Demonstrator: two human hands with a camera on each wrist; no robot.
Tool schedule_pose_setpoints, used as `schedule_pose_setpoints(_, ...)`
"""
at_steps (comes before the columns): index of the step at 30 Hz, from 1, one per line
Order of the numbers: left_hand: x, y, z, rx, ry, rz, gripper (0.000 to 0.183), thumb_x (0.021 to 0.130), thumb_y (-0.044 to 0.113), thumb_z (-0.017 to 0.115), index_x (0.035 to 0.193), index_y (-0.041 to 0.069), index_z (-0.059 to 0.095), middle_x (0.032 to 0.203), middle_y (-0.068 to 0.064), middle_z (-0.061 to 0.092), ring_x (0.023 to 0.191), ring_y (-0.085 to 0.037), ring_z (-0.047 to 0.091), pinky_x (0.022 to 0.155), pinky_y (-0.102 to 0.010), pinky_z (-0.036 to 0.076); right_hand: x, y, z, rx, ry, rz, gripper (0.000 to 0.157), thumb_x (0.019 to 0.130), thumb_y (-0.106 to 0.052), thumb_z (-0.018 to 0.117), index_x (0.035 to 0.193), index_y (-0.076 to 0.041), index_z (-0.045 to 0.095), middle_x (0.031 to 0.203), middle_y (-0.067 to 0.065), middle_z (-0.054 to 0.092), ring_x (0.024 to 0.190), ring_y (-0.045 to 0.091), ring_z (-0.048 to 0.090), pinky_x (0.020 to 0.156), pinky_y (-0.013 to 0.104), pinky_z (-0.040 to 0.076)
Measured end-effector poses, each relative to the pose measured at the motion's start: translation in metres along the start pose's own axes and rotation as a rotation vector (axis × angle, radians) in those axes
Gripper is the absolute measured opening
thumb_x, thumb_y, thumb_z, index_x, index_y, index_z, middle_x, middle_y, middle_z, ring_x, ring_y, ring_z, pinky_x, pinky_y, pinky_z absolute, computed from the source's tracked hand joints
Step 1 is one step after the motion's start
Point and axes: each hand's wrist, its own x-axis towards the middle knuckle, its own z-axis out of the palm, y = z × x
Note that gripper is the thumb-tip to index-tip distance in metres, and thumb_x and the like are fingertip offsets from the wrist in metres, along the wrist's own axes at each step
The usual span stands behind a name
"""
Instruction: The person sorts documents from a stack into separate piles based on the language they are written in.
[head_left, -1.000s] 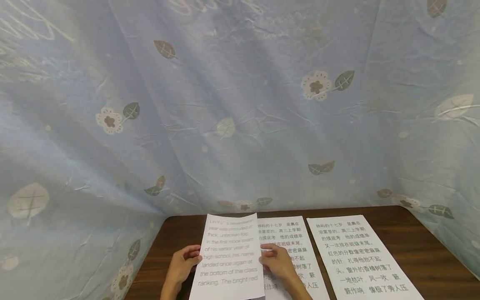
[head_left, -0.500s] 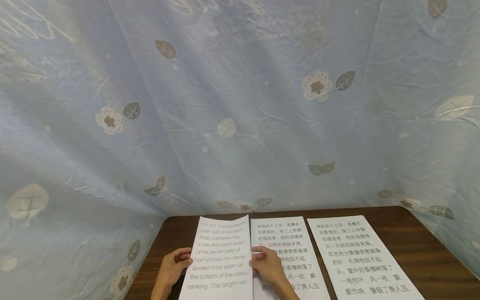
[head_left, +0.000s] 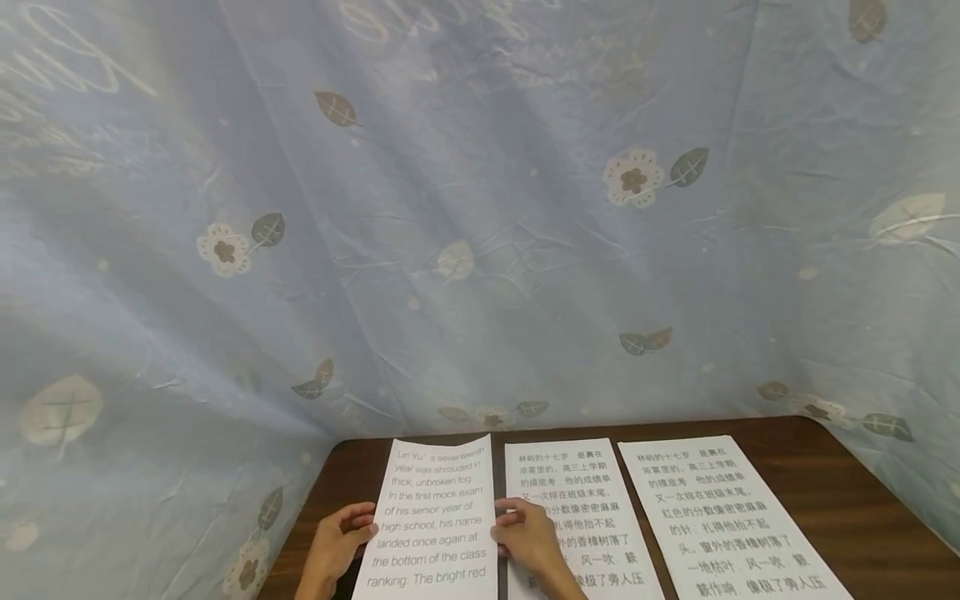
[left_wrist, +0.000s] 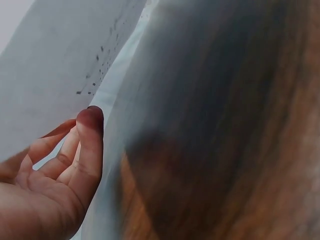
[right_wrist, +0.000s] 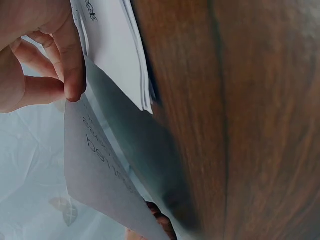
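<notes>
A white sheet of paper (head_left: 431,521) printed with English text is held at the left of the table, its top edge bowed. My left hand (head_left: 335,542) pinches its left edge between thumb and fingers. On the opposite edge, my right hand (head_left: 529,542) pinches it, the forearm lying over the middle paper stack (head_left: 585,492) with Chinese text. In the right wrist view, the sheet (right_wrist: 95,160) hangs tilted over the wood, above a shadow, with the left hand's fingertips at its far side. The left wrist view shows thumb and finger together at the paper's edge.
Another paper stack (head_left: 720,517) with Chinese text lies to the right of the middle one. The dark wooden table (head_left: 847,500) has rounded back corners. A pale blue curtain (head_left: 487,208) with leaf and flower prints hangs behind and at both sides.
Both hands have carried the English sheet to the left, off the middle stack. A strip of dark table now shows between them. The two Chinese-text stacks stay in place.
</notes>
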Motion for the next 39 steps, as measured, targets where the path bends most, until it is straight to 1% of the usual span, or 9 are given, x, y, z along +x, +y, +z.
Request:
schedule_pose_setpoints(9, 0.0005, 0.0019, 0.005, -0.008, 0.001, 0.007, 0.04, 0.085, 0.002, 0.071, 0.124, -0.003, 0.063, 0.104, -0.013, 0.069, 0.088, -0.021, 0.068, 0.07, -0.035, 0.06, 0.0014, 0.001, -0.001, -0.024, 0.021, -0.013, 0.046, 0.078, -0.002, 0.072, 0.124, 0.001, 0.064, 0.091, 0.006, 0.066, 0.069, 0.015, 0.066, 0.059, 0.028, 0.059)
schedule_pose_setpoints(17, 0.0003, 0.0012, 0.0091, -0.014, 0.013, 0.017, 0.037, 0.086, 0.001, 0.072, 0.122, -0.003, 0.065, 0.101, -0.013, 0.069, 0.085, -0.021, 0.068, 0.068, -0.034, 0.06, 0.002, 0.0029, -0.0013, -0.026, 0.031, -0.018, 0.047, 0.079, -0.003, 0.072, 0.125, 0.002, 0.063, 0.093, 0.007, 0.066, 0.075, 0.014, 0.067, 0.06, 0.027, 0.06)
schedule_pose_setpoints(21, -0.0008, 0.0011, 0.009, -0.019, 0.016, 0.016, 0.038, 0.085, 0.001, 0.072, 0.122, -0.005, 0.064, 0.102, -0.015, 0.069, 0.085, -0.021, 0.068, 0.068, -0.035, 0.06, 0.0021, 0.0048, -0.002, -0.052, 0.032, -0.039, 0.044, 0.079, -0.005, 0.073, 0.122, 0.003, 0.065, 0.09, 0.006, 0.067, 0.072, 0.014, 0.067, 0.058, 0.026, 0.059)
schedule_pose_setpoints(24, -0.0013, 0.0014, 0.0077, 0.015, 0.03, 0.014, 0.038, 0.086, 0.002, 0.072, 0.122, -0.005, 0.064, 0.102, -0.015, 0.069, 0.084, -0.021, 0.068, 0.067, -0.035, 0.06, 0.0033, 0.0072, -0.0037, -0.091, 0.042, -0.069, 0.039, 0.08, -0.007, 0.074, 0.118, 0.003, 0.067, 0.086, 0.005, 0.068, 0.066, 0.015, 0.068, 0.056, 0.024, 0.059)
schedule_pose_setpoints(26, -0.0011, 0.0014, 0.0069, 0.052, 0.051, 0.011, 0.037, 0.086, 0.003, 0.073, 0.121, -0.004, 0.065, 0.1, -0.013, 0.07, 0.084, -0.02, 0.067, 0.067, -0.034, 0.06, 0.0041, 0.0087, -0.0052, -0.111, 0.055, -0.082, 0.037, 0.081, -0.008, 0.075, 0.115, 0.003, 0.068, 0.085, 0.004, 0.068, 0.061, 0.015, 0.068, 0.054, 0.024, 0.058)
schedule_pose_setpoints(29, -0.0009, 0.0019, 0.0053, 0.101, 0.077, 0.012, 0.036, 0.087, 0.007, 0.073, 0.12, -0.003, 0.066, 0.099, -0.01, 0.07, 0.083, -0.018, 0.067, 0.066, -0.032, 0.06, 0.0052, 0.0098, -0.0072, -0.114, 0.062, -0.087, 0.035, 0.081, -0.008, 0.075, 0.114, 0.002, 0.068, 0.084, 0.004, 0.068, 0.058, 0.016, 0.067, 0.053, 0.025, 0.057)
schedule_pose_setpoints(33, -0.0013, 0.0034, 0.0027, 0.115, 0.087, 0.012, 0.036, 0.088, 0.01, 0.073, 0.121, -0.002, 0.065, 0.099, -0.008, 0.07, 0.083, -0.018, 0.068, 0.065, -0.031, 0.06, 0.0061, 0.0097, -0.0084, -0.108, 0.057, -0.078, 0.034, 0.081, -0.009, 0.074, 0.113, 0.002, 0.068, 0.083, 0.004, 0.067, 0.058, 0.015, 0.066, 0.053, 0.026, 0.057)
schedule_pose_setpoints(39, -0.0024, 0.0076, 0.0003, 0.114, 0.113, 0.015, 0.035, 0.088, 0.01, 0.073, 0.12, -0.002, 0.066, 0.099, -0.01, 0.071, 0.083, -0.019, 0.069, 0.062, -0.03, 0.06, 0.0068, 0.009, -0.0084, -0.118, 0.056, -0.066, 0.032, 0.082, -0.009, 0.073, 0.112, 0.001, 0.069, 0.082, 0.004, 0.066, 0.057, 0.013, 0.065, 0.052, 0.025, 0.057)
